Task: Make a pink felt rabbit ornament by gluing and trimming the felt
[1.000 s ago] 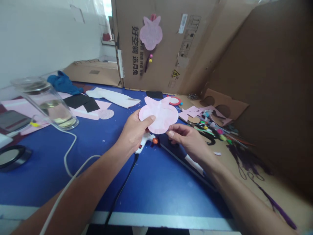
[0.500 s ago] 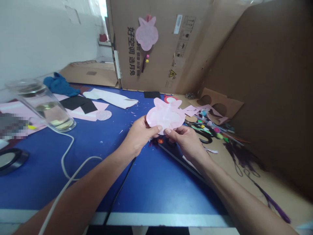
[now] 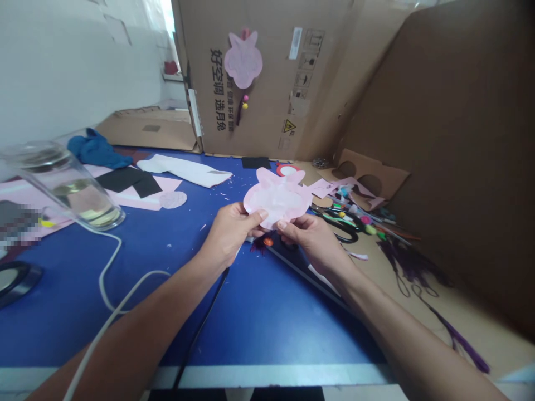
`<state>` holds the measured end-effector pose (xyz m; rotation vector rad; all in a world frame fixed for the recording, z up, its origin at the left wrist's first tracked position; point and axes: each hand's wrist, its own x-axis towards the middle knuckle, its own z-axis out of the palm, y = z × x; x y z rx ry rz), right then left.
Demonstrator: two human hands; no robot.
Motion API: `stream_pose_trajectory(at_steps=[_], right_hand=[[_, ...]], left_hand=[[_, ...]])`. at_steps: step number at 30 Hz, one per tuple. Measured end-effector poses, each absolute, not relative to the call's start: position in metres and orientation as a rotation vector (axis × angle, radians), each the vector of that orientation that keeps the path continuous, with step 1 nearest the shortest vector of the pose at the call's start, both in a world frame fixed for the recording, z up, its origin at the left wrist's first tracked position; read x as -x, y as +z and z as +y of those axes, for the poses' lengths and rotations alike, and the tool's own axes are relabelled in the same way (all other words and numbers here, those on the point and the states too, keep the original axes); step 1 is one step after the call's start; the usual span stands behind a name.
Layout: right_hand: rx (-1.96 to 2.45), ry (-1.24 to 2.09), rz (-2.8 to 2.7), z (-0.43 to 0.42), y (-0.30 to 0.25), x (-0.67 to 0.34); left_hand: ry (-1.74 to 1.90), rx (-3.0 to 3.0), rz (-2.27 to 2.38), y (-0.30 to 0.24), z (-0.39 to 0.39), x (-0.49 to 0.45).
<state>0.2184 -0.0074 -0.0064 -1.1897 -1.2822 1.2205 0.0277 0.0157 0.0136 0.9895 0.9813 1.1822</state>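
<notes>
A pale pink paper cutout (image 3: 278, 197) with two ear-like points and a scalloped outline is held up over the blue table. My left hand (image 3: 232, 231) pinches its lower left edge, thumb on the face of the paper. At the lower right edge my right hand (image 3: 311, 234) grips it the same way. Just below the cutout lie an orange bead (image 3: 268, 242) and some dark red threads, partly covered by the hands. A similar pink cutout (image 3: 243, 61) hangs on the cardboard wall, above a small tassel with pink and yellow beads (image 3: 245, 101).
A glass of pale liquid (image 3: 90, 203) stands at the left near a white cable (image 3: 108, 278) and a roll of black tape (image 3: 16, 281). On the right, scissors (image 3: 345, 229), beads, paper scraps and purple tassels (image 3: 409, 262) crowd a cardboard sheet beneath a tall cardboard side (image 3: 451, 139).
The view has shifted slightly, so the surroundings sit a little further left. Both hands keep hold of the pink cutout in nearly the same pose.
</notes>
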Motion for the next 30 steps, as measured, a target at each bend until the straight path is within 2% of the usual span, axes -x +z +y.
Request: stream_pose_trajectory(at_steps=[10, 30], right_hand=[[1.031, 1.186, -1.067, -0.002, -0.013, -0.220], [1.093, 1.227, -1.225, -0.007, -0.003, -0.219]], left_hand=[[1.122, -1.010, 0.982, 0.012, 0.014, -0.028], [1.223, -1.022, 0.914, 0.011, 0.017, -0.026]])
